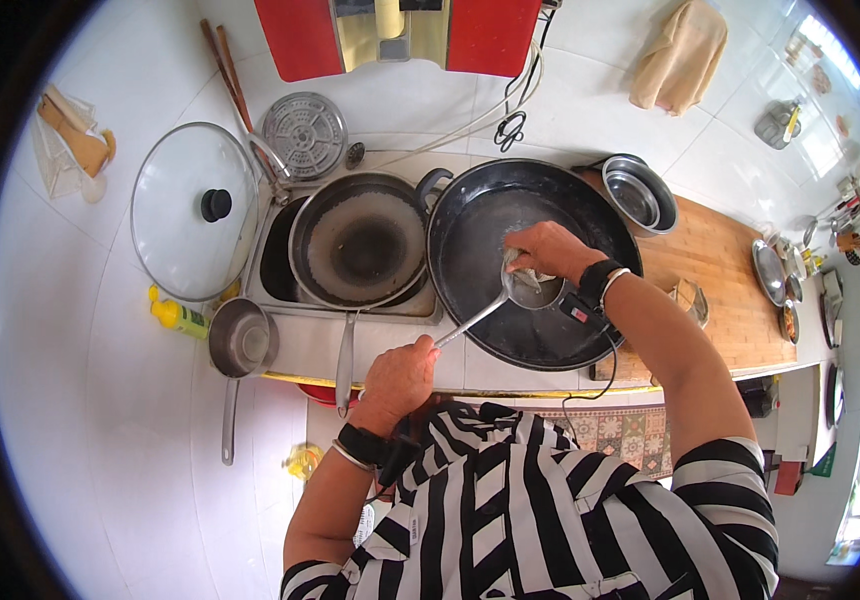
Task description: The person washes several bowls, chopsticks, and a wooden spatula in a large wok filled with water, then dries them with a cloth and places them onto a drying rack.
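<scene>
A large dark wok (475, 225) stands on the counter in front of me, with a little liquid in it. My left hand (402, 379) grips the long handle of a metal ladle (475, 319), whose bowl hangs over the wok's right half. My right hand (553, 251) is at that bowl, fingers pinched on a greyish-green cloth or scrubber (527, 271) pressed into it. The cloth's exact kind is hard to make out, and part of it lies under my fingers.
Left of the wok, a frying pan (370, 240) sits on the stove, its handle jutting past the counter edge. A glass lid (189, 217), small saucepan (244, 339) and yellow bottle (180, 318) stand farther left. Metal bowls (643, 196) and a wooden board (730, 262) are at right.
</scene>
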The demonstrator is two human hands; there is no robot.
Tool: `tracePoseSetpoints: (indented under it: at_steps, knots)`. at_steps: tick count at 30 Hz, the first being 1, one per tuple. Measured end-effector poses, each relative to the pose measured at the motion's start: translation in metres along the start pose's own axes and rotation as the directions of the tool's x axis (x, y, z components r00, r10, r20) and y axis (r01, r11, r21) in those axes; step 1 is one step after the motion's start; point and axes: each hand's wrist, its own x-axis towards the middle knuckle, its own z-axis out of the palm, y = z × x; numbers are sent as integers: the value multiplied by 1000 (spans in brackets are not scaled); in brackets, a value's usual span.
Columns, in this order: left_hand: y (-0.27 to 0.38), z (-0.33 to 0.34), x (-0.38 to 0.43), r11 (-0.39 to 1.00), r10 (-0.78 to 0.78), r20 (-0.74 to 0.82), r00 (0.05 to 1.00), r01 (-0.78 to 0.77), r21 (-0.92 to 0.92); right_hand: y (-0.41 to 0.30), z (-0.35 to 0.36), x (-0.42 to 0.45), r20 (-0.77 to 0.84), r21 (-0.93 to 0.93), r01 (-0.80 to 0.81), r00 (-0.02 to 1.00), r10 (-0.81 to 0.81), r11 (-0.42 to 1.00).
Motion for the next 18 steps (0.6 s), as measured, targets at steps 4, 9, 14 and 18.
tracePoseSetpoints:
  at_steps: [4,9,14,18]
  knots:
    - [10,20,-4,997,-52,-85,995,46,-60,18,26,-13,-295,281,-249,897,330,927]
    - [19,28,-4,992,-103,-135,986,92,-83,3,64,-21,-497,595,-393,507,705,701]
    - [34,45,6,991,-109,-43,993,105,-77,3,124,-4,-90,992,-90,20,996,91]
    - [29,52,11,953,-131,-39,991,115,-282,-45,96,3,309,857,287,378,873,-428]
